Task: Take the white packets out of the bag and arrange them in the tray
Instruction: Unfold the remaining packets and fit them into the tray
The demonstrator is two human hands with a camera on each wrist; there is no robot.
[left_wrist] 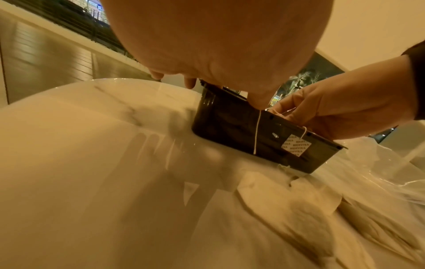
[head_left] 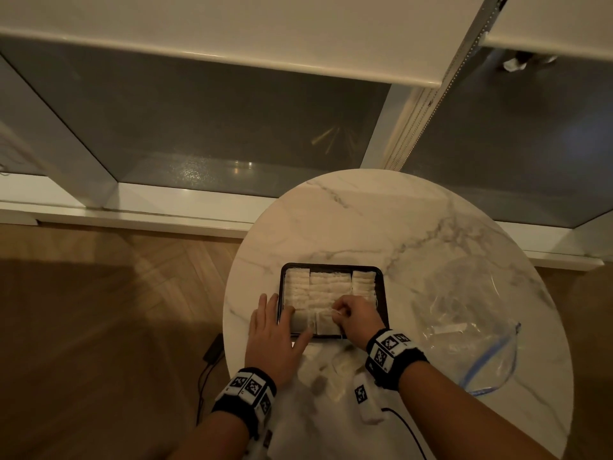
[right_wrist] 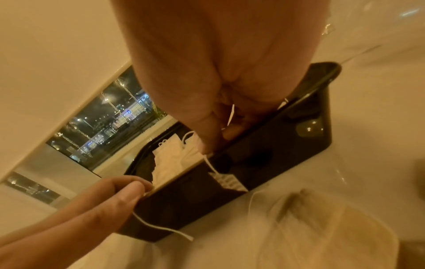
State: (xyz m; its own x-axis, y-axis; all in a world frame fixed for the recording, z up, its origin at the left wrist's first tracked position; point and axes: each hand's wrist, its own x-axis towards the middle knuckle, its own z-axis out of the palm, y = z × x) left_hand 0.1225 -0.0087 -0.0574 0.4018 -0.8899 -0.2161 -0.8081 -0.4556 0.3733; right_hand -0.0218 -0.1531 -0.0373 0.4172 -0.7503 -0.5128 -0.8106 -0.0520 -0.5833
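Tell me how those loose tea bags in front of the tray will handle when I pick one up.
The loose tea bags look thin and crumpled, so probably floppy and very light. Their strings, like the string with tag hanging over the black tray, may snag or drag neighbours. The thin paper could tear if pinched hard.

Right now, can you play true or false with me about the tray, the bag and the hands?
1. The black tray holds rows of white packets. True.
2. The plastic bag lies on the floor. False: it lies on the marble table, right of the tray.
3. The right hand is curled over the tray's near side. True.
4. The left hand is a tight fist. False: its fingers lie straight at the tray's left edge.
5. Some loose packets still lie on the table. True.
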